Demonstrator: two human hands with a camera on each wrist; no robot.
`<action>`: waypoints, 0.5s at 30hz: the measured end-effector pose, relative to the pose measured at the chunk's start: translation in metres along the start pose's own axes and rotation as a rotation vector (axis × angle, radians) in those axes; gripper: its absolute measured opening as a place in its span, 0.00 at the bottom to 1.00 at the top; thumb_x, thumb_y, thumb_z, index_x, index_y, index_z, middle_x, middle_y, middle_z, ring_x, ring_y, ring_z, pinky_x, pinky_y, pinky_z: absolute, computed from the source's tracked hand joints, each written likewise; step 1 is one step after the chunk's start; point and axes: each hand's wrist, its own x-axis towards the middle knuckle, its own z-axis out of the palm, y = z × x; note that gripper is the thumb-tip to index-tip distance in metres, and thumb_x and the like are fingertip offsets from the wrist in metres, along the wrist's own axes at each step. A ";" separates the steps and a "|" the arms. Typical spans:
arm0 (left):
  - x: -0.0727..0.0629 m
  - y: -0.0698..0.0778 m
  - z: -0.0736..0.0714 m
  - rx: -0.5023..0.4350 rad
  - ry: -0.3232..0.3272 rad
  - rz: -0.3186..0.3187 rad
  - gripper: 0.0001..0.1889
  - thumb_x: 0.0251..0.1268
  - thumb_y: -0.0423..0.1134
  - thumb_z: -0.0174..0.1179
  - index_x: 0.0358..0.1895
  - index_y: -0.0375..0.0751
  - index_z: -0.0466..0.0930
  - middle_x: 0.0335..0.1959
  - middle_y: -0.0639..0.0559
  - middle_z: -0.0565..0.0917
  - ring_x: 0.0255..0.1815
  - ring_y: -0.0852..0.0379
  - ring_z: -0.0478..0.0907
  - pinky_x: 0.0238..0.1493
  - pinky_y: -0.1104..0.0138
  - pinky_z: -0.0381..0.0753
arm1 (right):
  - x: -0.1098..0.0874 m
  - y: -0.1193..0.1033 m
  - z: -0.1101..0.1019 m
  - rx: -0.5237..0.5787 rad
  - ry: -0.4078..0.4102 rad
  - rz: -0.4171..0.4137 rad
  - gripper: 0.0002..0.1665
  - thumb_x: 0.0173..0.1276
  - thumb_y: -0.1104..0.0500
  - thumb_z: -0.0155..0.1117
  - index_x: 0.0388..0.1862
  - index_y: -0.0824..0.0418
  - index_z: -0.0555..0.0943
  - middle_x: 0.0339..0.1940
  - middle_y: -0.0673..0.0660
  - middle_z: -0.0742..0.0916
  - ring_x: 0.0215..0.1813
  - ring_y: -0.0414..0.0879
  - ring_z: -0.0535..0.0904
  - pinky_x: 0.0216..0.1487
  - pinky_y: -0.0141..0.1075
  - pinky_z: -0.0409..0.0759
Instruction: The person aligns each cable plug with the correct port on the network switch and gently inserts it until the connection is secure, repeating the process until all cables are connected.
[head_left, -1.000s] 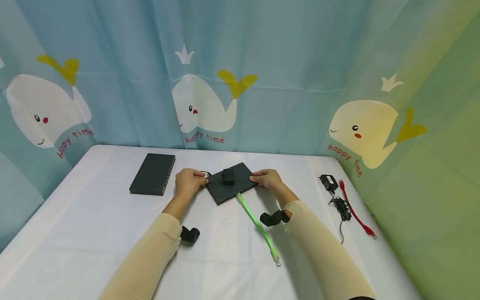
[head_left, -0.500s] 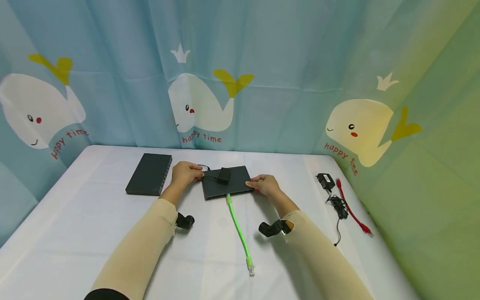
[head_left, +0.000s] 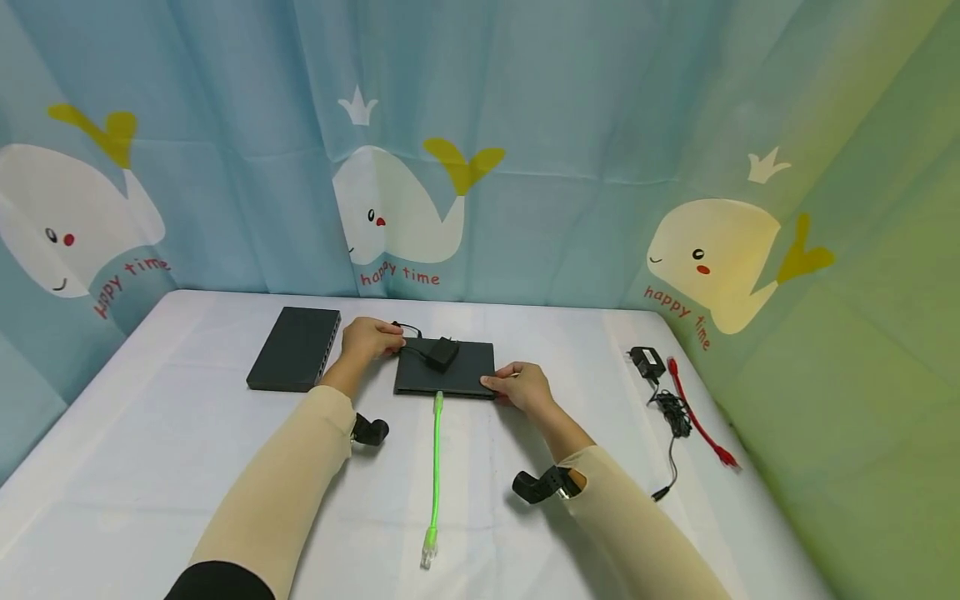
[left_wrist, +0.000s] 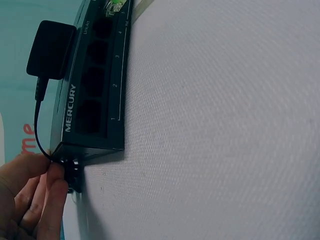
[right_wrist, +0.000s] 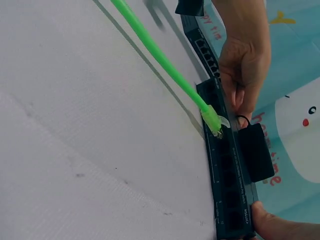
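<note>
A black network switch (head_left: 470, 367) lies in front of me, marked MERCURY above its row of ports. A green network cable (head_left: 436, 467) is plugged into one port and runs toward me. A black power adapter (head_left: 442, 354) sits on top of the switch. My left hand (head_left: 367, 340) pinches the adapter's cord (left_wrist: 39, 125) at the switch's left corner, with more bundled cord (left_wrist: 74, 175) behind the fingertips. My right hand (head_left: 522, 387) grips the switch's right front corner, thumb on top. Its other fingers are mostly hidden beneath.
A larger black switch (head_left: 294, 348) lies at the back left of the white table (head_left: 187, 467). On the right are a second power adapter (head_left: 647, 362) with a bundled cord (head_left: 673, 414) and a red network cable (head_left: 693, 417). A patterned curtain (head_left: 555, 167) hangs behind.
Both hands have turned the switch so its port side faces me. The green cable's free end has swung left. The adapter on top has turned with it.
</note>
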 end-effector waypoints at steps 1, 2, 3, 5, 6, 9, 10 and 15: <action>0.001 0.000 0.000 -0.004 0.001 -0.005 0.13 0.59 0.40 0.71 0.46 0.43 0.90 0.37 0.49 0.90 0.23 0.66 0.79 0.29 0.76 0.78 | -0.001 0.000 0.001 0.004 0.002 -0.002 0.17 0.58 0.57 0.77 0.39 0.66 0.83 0.41 0.59 0.85 0.30 0.41 0.81 0.35 0.32 0.85; 0.001 -0.001 0.000 -0.009 0.004 -0.007 0.12 0.59 0.40 0.71 0.46 0.43 0.90 0.36 0.49 0.90 0.22 0.66 0.79 0.28 0.76 0.78 | -0.001 0.000 0.001 0.008 0.003 0.000 0.16 0.58 0.57 0.77 0.39 0.66 0.83 0.41 0.59 0.85 0.29 0.40 0.81 0.34 0.32 0.85; 0.001 -0.002 0.000 -0.013 0.007 -0.005 0.12 0.59 0.40 0.71 0.46 0.43 0.90 0.35 0.49 0.90 0.22 0.66 0.79 0.27 0.76 0.77 | -0.001 0.001 0.002 0.011 0.003 0.001 0.16 0.58 0.57 0.77 0.39 0.66 0.83 0.42 0.60 0.85 0.29 0.40 0.81 0.34 0.32 0.85; 0.000 -0.003 0.001 -0.030 0.016 0.002 0.12 0.59 0.40 0.70 0.45 0.42 0.90 0.33 0.50 0.90 0.21 0.66 0.79 0.26 0.77 0.76 | -0.001 0.001 0.002 0.016 0.005 0.001 0.16 0.58 0.57 0.77 0.39 0.66 0.83 0.40 0.59 0.86 0.28 0.40 0.81 0.34 0.32 0.86; -0.001 -0.003 0.001 -0.042 0.021 0.010 0.12 0.59 0.40 0.70 0.45 0.41 0.90 0.32 0.49 0.90 0.21 0.66 0.80 0.25 0.77 0.75 | -0.001 0.001 0.002 0.017 0.006 0.001 0.16 0.58 0.57 0.77 0.39 0.66 0.83 0.40 0.59 0.86 0.28 0.40 0.81 0.34 0.33 0.86; -0.009 -0.005 -0.001 -0.082 0.048 0.038 0.12 0.60 0.40 0.69 0.45 0.39 0.89 0.31 0.48 0.90 0.24 0.63 0.83 0.24 0.77 0.75 | -0.002 0.000 0.002 0.005 0.009 -0.001 0.16 0.58 0.56 0.77 0.39 0.65 0.83 0.37 0.57 0.86 0.29 0.40 0.81 0.33 0.32 0.85; -0.012 -0.005 -0.001 -0.104 0.061 0.045 0.12 0.60 0.39 0.70 0.44 0.38 0.89 0.31 0.47 0.90 0.25 0.61 0.84 0.24 0.77 0.76 | -0.002 0.000 0.002 0.002 0.011 -0.003 0.16 0.58 0.56 0.77 0.39 0.65 0.83 0.37 0.56 0.86 0.30 0.40 0.80 0.33 0.32 0.85; -0.032 -0.010 -0.004 -0.181 0.077 0.072 0.12 0.61 0.39 0.69 0.44 0.35 0.88 0.34 0.43 0.89 0.27 0.57 0.86 0.27 0.73 0.82 | -0.003 0.000 0.001 -0.028 0.024 -0.009 0.17 0.58 0.55 0.77 0.40 0.65 0.84 0.36 0.55 0.86 0.34 0.42 0.79 0.33 0.31 0.83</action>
